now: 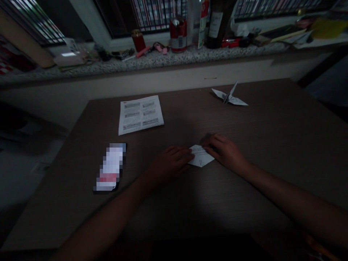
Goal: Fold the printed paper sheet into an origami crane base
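A small piece of folded white paper [201,160] with printed lines lies on the table between my hands. My left hand [174,159] has its fingers closed on the paper's left corner, holding it down. At the upper right edge, my right hand [224,150] pinches the paper between thumb and fingers. The thumb tips and corners under my fingers are partly hidden. Farther back on the right stands a folded paper crane [228,98] with its wings spread. A printed sheet [141,115] lies flat at the back left.
A phone [110,167] with a lit, blurred screen lies left of my left arm on the brown table [174,203]. Beyond the table's back edge, a stone windowsill [152,62] carries a red can [178,36], a dark bottle [216,27], a jar [138,40] and several small items.
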Demonstrator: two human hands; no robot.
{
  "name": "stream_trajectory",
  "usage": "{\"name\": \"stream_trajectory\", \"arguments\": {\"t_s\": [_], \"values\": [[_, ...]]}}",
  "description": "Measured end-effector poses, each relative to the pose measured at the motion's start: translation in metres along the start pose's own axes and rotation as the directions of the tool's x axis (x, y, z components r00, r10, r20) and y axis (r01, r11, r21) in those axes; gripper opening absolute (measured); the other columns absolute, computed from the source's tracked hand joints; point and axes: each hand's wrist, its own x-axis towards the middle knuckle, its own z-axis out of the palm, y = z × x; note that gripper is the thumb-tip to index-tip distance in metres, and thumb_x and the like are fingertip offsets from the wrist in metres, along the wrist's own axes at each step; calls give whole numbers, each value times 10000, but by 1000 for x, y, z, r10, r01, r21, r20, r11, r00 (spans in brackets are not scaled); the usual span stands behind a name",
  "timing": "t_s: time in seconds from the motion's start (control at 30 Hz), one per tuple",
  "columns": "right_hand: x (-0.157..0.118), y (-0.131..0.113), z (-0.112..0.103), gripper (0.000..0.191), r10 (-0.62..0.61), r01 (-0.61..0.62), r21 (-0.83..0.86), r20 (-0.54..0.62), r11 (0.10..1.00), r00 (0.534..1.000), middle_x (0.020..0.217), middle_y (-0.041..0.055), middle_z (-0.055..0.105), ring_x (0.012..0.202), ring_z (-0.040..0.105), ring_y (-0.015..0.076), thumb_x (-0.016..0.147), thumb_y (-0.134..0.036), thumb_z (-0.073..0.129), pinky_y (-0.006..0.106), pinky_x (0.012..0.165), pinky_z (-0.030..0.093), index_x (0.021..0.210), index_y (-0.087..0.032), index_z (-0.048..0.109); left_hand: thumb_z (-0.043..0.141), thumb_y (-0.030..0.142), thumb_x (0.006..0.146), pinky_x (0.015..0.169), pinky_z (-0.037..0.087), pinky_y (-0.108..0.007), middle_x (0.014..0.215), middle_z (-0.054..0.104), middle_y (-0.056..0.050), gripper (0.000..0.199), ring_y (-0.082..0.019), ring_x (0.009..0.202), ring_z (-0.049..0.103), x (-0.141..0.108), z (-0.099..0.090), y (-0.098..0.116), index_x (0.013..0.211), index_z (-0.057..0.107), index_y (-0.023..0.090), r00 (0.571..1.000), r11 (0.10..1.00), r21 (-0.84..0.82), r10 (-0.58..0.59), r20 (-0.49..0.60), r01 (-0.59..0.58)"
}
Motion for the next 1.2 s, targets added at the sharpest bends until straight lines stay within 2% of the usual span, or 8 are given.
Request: {"name": "stream_trajectory", "arguments": {"t_s": [0.2, 0.37, 0.53, 0.67, 0.87, 1.03, 1.2], "values": [[1, 1, -6, 211, -200, 202, -69, 28, 977, 979, 1100, 120, 728, 1025, 672, 274, 1030, -256, 563, 450, 882, 568, 1176, -181, 697, 527, 286, 1061, 1121, 463, -472, 1451, 623, -88, 345, -274, 1325, 584, 2, 0, -3, 1392, 594, 212, 999, 998, 47, -38, 10, 37], [-3, 3, -7, 210, -325, 329, -35, 93, 944, 941, 1219, 96, 746, 1139, 692, 274, 1022, -252, 585, 474, 992, 581, 1174, -217, 724, 554, 205, 1032, 1104, 482, -492, 1426, 634, -124, 330, -298, 1304, 598, 4, -7, -5, 1353, 624, 164, 995, 992, 80, -99, 12, 97], [-5, 0, -5, 233, -320, 322, 7, 133, 947, 938, 1233, 127, 751, 1155, 706, 286, 1011, -245, 601, 496, 1009, 595, 1189, -192, 742, 544, 158, 1026, 1045, 541, -456, 1402, 635, -139, 336, -291, 1280, 607, 2, -2, -5, 1355, 609, 135, 997, 995, 69, -71, 0, 71], [-3, -2, -5, 232, -300, 299, 27, 133, 954, 945, 1209, 117, 760, 1126, 715, 279, 1006, -247, 608, 493, 1001, 597, 1188, -209, 746, 510, 100, 1025, 1058, 543, -434, 1423, 612, -123, 405, -278, 1302, 591, 0, 3, -3, 1425, 552, 149, 999, 998, 54, -27, 24, 25], [-2, -4, -4, 233, -275, 276, 9, 132, 961, 952, 1184, 102, 761, 1087, 713, 265, 1009, -284, 612, 459, 937, 617, 1197, -237, 741, 557, 203, 1034, 990, 577, -418, 1307, 674, -131, 289, -273, 1194, 651, 5, 4, 0, 1303, 637, 134, 998, 998, 36, -42, -40, 43], [-2, -5, -3, 230, -302, 308, -30, 127, 951, 945, 1182, 123, 760, 1067, 716, 281, 1023, -266, 576, 474, 936, 611, 1160, -204, 751, 570, 260, 1041, 978, 572, -414, 1303, 681, -101, 241, -254, 1172, 661, 9, 3, 0, 1249, 663, 183, 995, 996, -16, -85, -43, 85], [-2, -6, -3, 217, -258, 255, 37, 109, 966, 960, 1170, 100, 754, 1081, 700, 272, 1021, -258, 575, 474, 952, 592, 1157, -242, 744, 602, 308, 1027, 961, 565, -441, 1303, 683, -83, 195, -264, 1142, 671, 9, 7, -1, 1166, 715, 231, 988, 990, -43, -140, -65, 137]]}}
